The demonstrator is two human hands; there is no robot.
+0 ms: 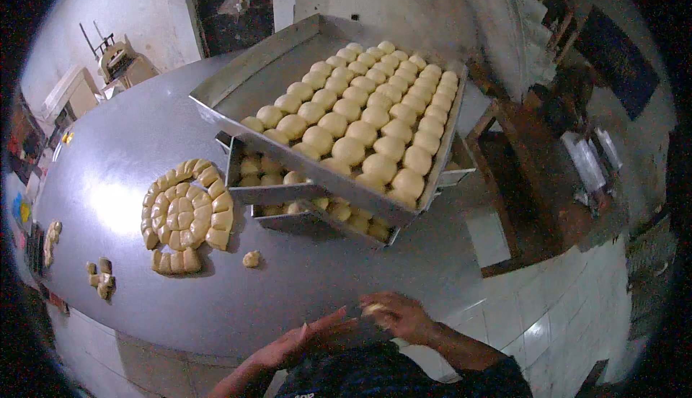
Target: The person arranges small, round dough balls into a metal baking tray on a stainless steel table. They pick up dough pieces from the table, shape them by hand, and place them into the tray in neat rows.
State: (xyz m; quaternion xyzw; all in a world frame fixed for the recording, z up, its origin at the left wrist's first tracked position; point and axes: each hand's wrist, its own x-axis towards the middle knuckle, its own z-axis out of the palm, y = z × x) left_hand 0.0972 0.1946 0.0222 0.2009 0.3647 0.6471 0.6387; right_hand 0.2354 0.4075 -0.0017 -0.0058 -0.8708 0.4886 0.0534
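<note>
Near the front edge of a metal-topped table (303,301), my left hand (319,330) is stretched out flat, blurred, its palm turned towards my right hand. My right hand (397,314) has its fingers curled over a small pale piece, seemingly dough. Beyond them, a deep metal tray (303,163) holds rows of round dough balls (348,150), its far left part bare. It rests crosswise on further trays with dough balls. Left of the stack lies a round of cut dough pieces (181,214), with a short row of pieces (175,261) below it. A small dough lump (251,259) sits nearer me.
More dough scraps (101,279) lie at the table's left, and others (52,242) near its edge. A dough press or similar device (116,63) stands by the back wall. A wooden frame (500,192) stands right of the table, above a tiled floor.
</note>
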